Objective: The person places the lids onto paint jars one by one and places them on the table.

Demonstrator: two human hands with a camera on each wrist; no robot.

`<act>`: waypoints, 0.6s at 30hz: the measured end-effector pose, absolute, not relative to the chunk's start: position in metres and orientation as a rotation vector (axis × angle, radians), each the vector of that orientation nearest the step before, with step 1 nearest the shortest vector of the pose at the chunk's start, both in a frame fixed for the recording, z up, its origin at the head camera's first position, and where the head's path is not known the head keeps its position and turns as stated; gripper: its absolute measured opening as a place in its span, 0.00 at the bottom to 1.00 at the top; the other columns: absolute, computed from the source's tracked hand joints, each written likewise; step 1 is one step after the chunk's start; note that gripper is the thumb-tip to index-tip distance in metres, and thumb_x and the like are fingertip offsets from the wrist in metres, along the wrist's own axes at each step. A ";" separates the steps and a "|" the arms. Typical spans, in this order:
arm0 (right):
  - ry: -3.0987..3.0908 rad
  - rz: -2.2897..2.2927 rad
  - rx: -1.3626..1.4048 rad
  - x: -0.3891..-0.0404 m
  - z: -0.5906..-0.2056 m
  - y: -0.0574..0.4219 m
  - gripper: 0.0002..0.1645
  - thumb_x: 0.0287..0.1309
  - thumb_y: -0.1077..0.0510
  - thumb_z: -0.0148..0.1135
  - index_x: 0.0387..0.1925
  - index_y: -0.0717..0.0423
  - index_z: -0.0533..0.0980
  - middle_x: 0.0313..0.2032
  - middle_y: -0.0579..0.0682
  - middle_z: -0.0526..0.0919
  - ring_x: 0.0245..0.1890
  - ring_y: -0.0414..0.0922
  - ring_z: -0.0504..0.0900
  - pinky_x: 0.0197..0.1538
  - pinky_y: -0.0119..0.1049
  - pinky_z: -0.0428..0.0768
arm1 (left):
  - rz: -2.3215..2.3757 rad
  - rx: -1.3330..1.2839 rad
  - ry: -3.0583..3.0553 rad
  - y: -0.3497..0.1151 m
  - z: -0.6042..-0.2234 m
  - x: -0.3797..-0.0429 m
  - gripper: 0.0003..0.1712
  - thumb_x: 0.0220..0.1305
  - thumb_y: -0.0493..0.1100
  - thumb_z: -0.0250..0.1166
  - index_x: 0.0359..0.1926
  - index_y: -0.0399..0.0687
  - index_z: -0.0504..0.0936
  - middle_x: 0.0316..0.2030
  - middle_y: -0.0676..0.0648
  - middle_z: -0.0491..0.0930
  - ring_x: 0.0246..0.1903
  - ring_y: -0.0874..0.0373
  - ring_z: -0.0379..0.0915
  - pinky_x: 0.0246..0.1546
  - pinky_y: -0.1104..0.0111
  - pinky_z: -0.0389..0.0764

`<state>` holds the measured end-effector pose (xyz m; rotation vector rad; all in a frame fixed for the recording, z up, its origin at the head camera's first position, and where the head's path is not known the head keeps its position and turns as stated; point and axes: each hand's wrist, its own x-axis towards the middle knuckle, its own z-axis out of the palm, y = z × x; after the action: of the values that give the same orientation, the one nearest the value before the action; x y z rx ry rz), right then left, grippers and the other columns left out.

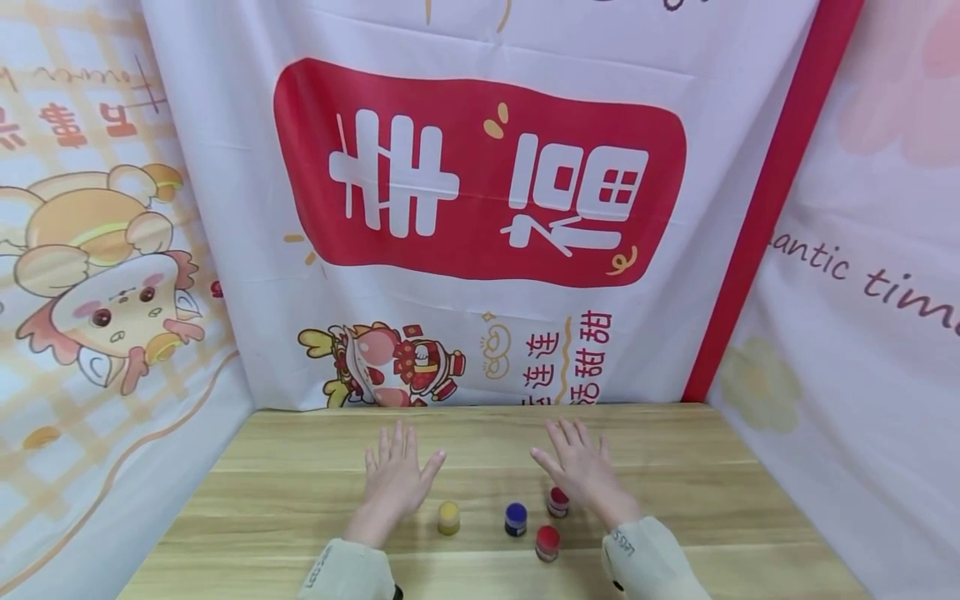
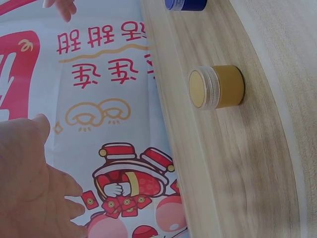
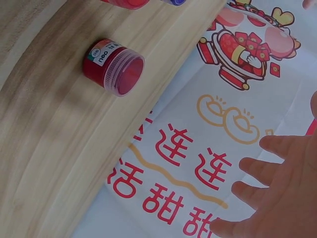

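Observation:
My left hand [image 1: 396, 479] has its fingers spread and holds nothing; the nearest thing is a yellow paint jar [image 1: 448, 518], to its lower right in the head view. My right hand [image 1: 585, 475], also with fingers spread, holds nothing. Beside its wrist stands a dark red paint jar [image 1: 558, 502], with a brighter red jar [image 1: 547, 543] nearer the front and a blue jar [image 1: 515, 519] to the left. The left wrist view shows the yellow jar [image 2: 218, 88] upright with its lid on. In the right wrist view a red jar [image 3: 111, 67] bears a small label.
A light wood-grain table [image 1: 300, 467] carries the jars. Behind it hangs a white cloth [image 1: 247, 250] with a red printed panel. Printed cloths also stand at the left [image 1: 112, 333] and right [image 1: 862, 375] sides.

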<state>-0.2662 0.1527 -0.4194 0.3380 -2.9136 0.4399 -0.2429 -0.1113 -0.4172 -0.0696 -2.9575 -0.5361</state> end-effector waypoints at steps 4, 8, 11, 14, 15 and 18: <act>-2.911 0.441 0.346 -0.265 -0.419 0.153 0.44 0.46 0.27 0.25 0.60 0.47 0.51 0.59 0.52 0.51 0.59 0.52 0.43 0.52 0.58 0.35 | -0.540 -0.073 -2.956 -0.112 -0.417 -0.243 0.46 0.52 0.69 0.26 0.60 0.38 0.44 0.60 0.41 0.31 0.57 0.44 0.21 0.49 0.52 0.22; -2.906 0.434 0.346 -0.262 -0.419 0.155 0.43 0.47 0.27 0.25 0.60 0.47 0.51 0.59 0.52 0.50 0.59 0.52 0.43 0.52 0.58 0.35 | -0.544 -0.080 -2.959 -0.110 -0.418 -0.243 0.46 0.52 0.70 0.26 0.60 0.38 0.43 0.60 0.42 0.31 0.57 0.44 0.21 0.50 0.52 0.21; -2.896 0.435 0.346 -0.260 -0.418 0.156 0.43 0.47 0.28 0.25 0.60 0.47 0.51 0.59 0.52 0.51 0.58 0.52 0.44 0.52 0.58 0.35 | -0.545 -0.086 -2.953 -0.110 -0.419 -0.244 0.46 0.51 0.70 0.26 0.60 0.38 0.43 0.60 0.42 0.31 0.57 0.44 0.21 0.50 0.52 0.21; -2.889 0.446 0.341 -0.258 -0.418 0.156 0.42 0.47 0.28 0.26 0.60 0.46 0.51 0.59 0.52 0.51 0.58 0.52 0.44 0.52 0.58 0.35 | -0.540 -0.088 -2.950 -0.109 -0.421 -0.244 0.46 0.51 0.70 0.26 0.60 0.38 0.43 0.60 0.41 0.31 0.57 0.44 0.21 0.50 0.53 0.21; -2.891 0.448 0.339 -0.257 -0.418 0.157 0.42 0.47 0.28 0.26 0.60 0.46 0.51 0.59 0.52 0.51 0.58 0.52 0.44 0.52 0.58 0.35 | -0.537 -0.088 -2.947 -0.109 -0.421 -0.244 0.46 0.51 0.70 0.25 0.60 0.38 0.43 0.60 0.41 0.32 0.57 0.44 0.22 0.50 0.53 0.20; -2.892 0.462 0.334 -0.254 -0.419 0.157 0.42 0.47 0.28 0.26 0.60 0.45 0.50 0.59 0.51 0.50 0.59 0.51 0.44 0.52 0.57 0.34 | -0.534 -0.093 -2.943 -0.109 -0.421 -0.244 0.46 0.52 0.70 0.25 0.60 0.38 0.42 0.60 0.42 0.31 0.57 0.45 0.21 0.50 0.54 0.20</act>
<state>-0.2538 0.1571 -0.4188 0.3341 -2.8925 0.4618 -0.2439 -0.1088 -0.4211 -0.0926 -2.9432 -0.5339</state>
